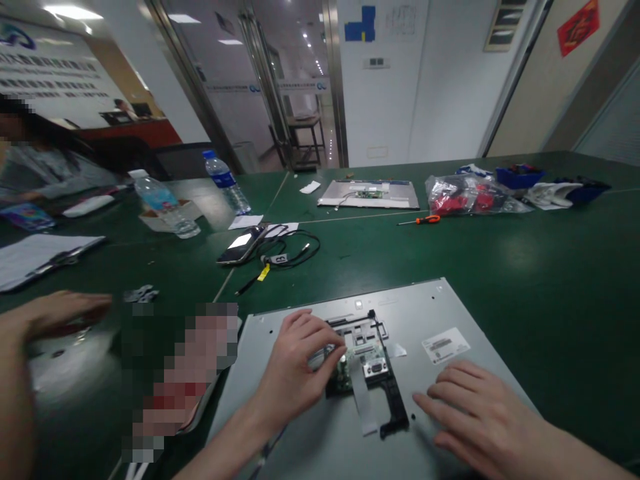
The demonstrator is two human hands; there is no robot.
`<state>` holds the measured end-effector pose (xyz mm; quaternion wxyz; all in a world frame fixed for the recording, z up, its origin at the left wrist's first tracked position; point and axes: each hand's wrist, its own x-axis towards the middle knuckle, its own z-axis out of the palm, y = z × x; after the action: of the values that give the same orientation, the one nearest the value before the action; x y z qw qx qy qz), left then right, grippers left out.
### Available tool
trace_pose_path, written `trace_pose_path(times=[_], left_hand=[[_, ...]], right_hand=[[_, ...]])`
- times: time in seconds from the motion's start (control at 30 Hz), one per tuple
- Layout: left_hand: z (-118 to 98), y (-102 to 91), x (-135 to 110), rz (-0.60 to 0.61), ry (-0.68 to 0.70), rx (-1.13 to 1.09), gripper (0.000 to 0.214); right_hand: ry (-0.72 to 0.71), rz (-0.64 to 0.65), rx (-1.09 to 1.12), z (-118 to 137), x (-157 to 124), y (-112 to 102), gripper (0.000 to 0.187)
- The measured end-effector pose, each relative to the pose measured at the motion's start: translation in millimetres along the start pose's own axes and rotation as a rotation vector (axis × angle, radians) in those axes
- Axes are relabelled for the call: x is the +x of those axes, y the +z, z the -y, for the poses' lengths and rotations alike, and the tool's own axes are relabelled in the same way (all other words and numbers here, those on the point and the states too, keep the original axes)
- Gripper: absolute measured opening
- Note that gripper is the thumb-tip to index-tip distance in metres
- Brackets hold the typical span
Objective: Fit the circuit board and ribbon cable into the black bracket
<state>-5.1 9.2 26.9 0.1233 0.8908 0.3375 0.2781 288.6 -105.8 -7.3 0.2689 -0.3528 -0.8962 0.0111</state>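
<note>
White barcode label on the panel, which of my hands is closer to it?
Right. Your right hand is just on the near side of the white label; your left hand is farther off, to its left, at the circuit board.

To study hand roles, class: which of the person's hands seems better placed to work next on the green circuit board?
Probably the left hand: it is at the green circuit board, thumb and forefinger close together. The right hand is open over the metal-backed panel, beyond the black bracket.
</note>
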Motion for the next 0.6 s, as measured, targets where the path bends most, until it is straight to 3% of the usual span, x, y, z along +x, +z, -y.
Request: trace_pose_path(times=[0.13,0.3,0.5,0.6], left_hand=[[-7.5,-18.4,-5.1,0.053,0.022,0.1,0.011],[-6.0,-39.5,-39.4,0.078,-0.037,0.27,0.02],[7.4,-37.2,-94.8,0.09,-0.164,0.452,0.042],[13.2,-31.5,-122.5,0.101,-0.149,0.525,0.048]], right_hand=[[0.153,0.042,-0.075,2.0,-25.1,3.0,0.035],[0.259,0.068,-0.16,2.8,-45.8,22.9,0.054],[0.332,0.078,-0.123,5.6,-55.6,38.5,0.07],[0.358,0.081,-0.088,5.3,-59.1,40.5,0.075]])
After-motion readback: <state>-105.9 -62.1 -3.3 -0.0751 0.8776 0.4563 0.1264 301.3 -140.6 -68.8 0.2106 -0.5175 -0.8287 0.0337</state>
